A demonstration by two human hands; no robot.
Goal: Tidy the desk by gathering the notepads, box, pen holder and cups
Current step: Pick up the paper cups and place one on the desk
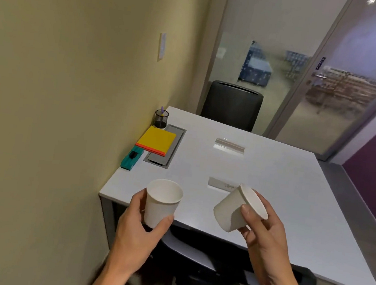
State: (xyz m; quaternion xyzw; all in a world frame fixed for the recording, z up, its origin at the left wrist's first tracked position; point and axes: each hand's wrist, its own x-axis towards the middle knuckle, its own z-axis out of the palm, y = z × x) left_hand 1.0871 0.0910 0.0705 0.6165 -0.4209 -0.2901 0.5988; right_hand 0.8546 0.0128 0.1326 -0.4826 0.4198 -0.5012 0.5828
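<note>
1. Left hand: grip wrapped round the upright paper cup, thumb on the near side, fingers behind; mouth up, looks empty; held in the air above the near-left corner of the worktop.
2. Right hand: grip closed on the second paper cup; this one is tipped over, mouth facing away and to the right, base toward the left cup; thumb on the wall near the rim; the two cups are apart, not touching.
3. Handling, as a guess: thin paper, v. light, walls crush if squeezed; rim is the stiffest part; take hold mid-wall w/ light pressure, or pinch at the rim; prob. will nest one in the other if mouths are lined up.
4. Other task items sit by the wall at the far left: mesh pen holder w/ a purple pen in it; yellow notepads stacked over an orange one, partly on a grey cable tray; teal box just beside the pads, nearer the edge.
5. Rest of worktop: two clear card stands; black chair at the far side.
6. Judgement: cups are the last things to bring to the wall group; risk is denting a cup or tipping the pen holder when setting down.
</note>
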